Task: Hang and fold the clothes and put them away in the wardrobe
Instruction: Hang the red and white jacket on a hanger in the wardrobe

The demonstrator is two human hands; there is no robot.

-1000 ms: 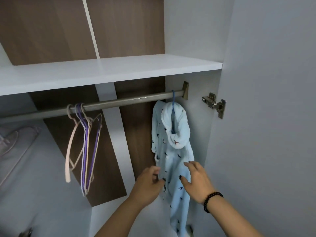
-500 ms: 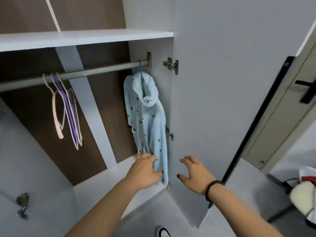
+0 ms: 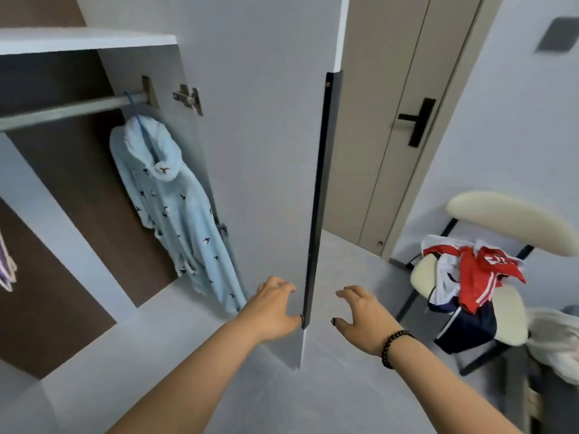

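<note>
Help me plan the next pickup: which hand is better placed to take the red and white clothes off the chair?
Probably the right hand. It hangs open and empty on the chair's side of the wardrobe door, nearer the red and white clothes. The left hand is on the door's wardrobe side, thumb at its edge.

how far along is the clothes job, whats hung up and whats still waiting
Done: one light blue robe hangs on the wardrobe rail. In hand: nothing; the left hand is by the open wardrobe door, the right hand is free. Left: the red, white and navy clothes piled on the chair, plus a pale garment at the right edge.
</note>
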